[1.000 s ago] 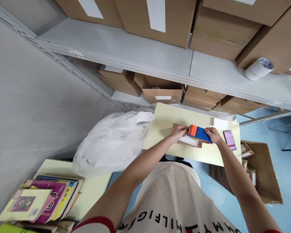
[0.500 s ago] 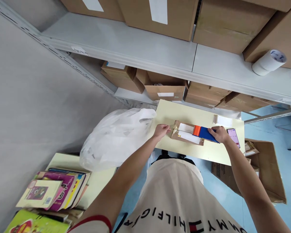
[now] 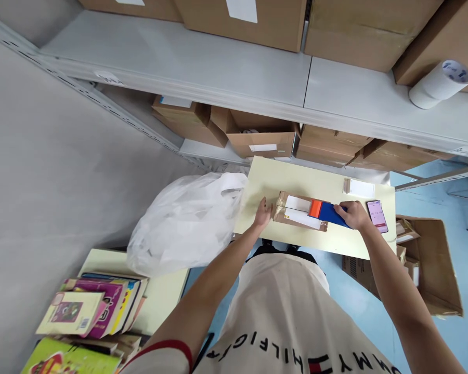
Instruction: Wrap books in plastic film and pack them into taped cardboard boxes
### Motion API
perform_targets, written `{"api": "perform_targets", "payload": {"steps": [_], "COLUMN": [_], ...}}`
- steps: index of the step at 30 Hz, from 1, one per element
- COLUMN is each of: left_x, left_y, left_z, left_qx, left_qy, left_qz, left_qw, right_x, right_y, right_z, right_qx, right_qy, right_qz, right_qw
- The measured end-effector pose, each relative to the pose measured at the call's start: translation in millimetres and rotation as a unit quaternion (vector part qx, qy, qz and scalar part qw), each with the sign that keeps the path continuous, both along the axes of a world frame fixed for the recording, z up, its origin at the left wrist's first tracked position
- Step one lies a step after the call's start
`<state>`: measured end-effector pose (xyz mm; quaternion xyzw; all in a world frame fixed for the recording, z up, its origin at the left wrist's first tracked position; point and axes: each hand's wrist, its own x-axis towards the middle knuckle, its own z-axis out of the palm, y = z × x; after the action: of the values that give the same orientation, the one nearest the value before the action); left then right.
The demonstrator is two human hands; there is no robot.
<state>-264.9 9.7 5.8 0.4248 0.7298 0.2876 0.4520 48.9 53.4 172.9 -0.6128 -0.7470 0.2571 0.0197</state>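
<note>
A narrow cardboard parcel (image 3: pixel 301 219) with white labels lies on the pale yellow table (image 3: pixel 265 174), its left end covered in clear tape. My right hand (image 3: pixel 354 214) grips the blue end of a flat blue-and-orange tool (image 3: pixel 330 212) of a kind I cannot make out. The tool's orange end lies over the parcel's labels. My left hand (image 3: pixel 262 213) is beside the parcel's taped left end, fingers apart, with nothing visible in it. Whether it touches the cardboard I cannot tell.
A phone (image 3: pixel 377 216) and a stack of white cards (image 3: pixel 359 187) lie on the table's right side. A big white plastic bag (image 3: pixel 183 223) stands left; books (image 3: pixel 101 306) are piled nearer. Shelves with cartons (image 3: pixel 261 141) stand behind. An open carton (image 3: pixel 439 270) sits on the floor.
My left hand has gone from closed fingers to open ones beside the parcel's left end. My right hand keeps its grip on the blue-and-orange tool. The camera view has shifted slightly.
</note>
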Motion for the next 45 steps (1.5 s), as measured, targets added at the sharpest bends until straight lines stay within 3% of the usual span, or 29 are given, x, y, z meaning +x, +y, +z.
{"api": "perform_targets", "payload": {"steps": [3,4,6,8,12,16,20,23,28,31,36,39,42,45], "left_x": [3.8,7.8,18.8,30.4,40.7,36.0,36.2,57.5,124.4,144.1,140.4,141.4,148.1,156.0], "left_y": [5.8,9.5,17.9,25.2,30.6,29.8,28.2,24.4,16.1,15.3,17.5,16.7,15.2,15.2], "left_z": [25.4,35.9,54.4,65.6,67.7,64.5,66.5,71.5,77.0,73.2,67.1,70.8,76.8,80.5], "left_qx": [0.100,0.150,0.208,0.203,0.170,0.165,0.143,0.138,0.168,0.172,0.177,0.186,0.187,0.184], "left_qy": [0.043,0.082,0.166,0.232,0.286,0.295,0.323,0.335,0.275,0.254,0.246,0.262,0.281,0.297], "left_qz": [-0.118,-0.212,-0.387,-0.469,-0.478,-0.481,-0.490,-0.520,-0.615,-0.613,-0.604,-0.615,-0.612,-0.600], "left_qw": [0.987,0.962,0.883,0.828,0.813,0.809,0.797,0.774,0.720,0.728,0.737,0.720,0.715,0.719], "right_x": [2.1,2.1,0.0,-4.1,2.1,52.6,97.7,97.3,88.0,108.3,146.5,123.8,72.0,34.3], "right_y": [0.2,0.6,1.9,4.0,7.2,1.4,-5.8,-5.0,0.9,2.3,0.0,-2.0,-1.8,-1.0], "right_z": [-0.7,-0.9,-1.6,-2.4,-2.9,-8.2,-34.6,-59.5,-79.8,-82.9,-77.8,-69.2,-60.5,-53.4], "right_qx": [-0.006,-0.008,-0.013,-0.023,-0.039,-0.061,-0.072,-0.077,-0.090,-0.110,-0.122,-0.120,-0.109,-0.099], "right_qy": [-0.004,-0.006,-0.013,-0.028,-0.081,-0.086,-0.064,-0.032,0.004,0.009,-0.056,-0.147,-0.194,-0.207], "right_qz": [0.010,0.012,0.016,0.020,0.031,0.019,-0.020,-0.020,-0.003,0.016,0.041,0.015,-0.014,-0.001], "right_qw": [1.000,1.000,1.000,0.999,0.995,0.994,0.995,0.996,0.996,0.994,0.990,0.982,0.975,0.973]}}
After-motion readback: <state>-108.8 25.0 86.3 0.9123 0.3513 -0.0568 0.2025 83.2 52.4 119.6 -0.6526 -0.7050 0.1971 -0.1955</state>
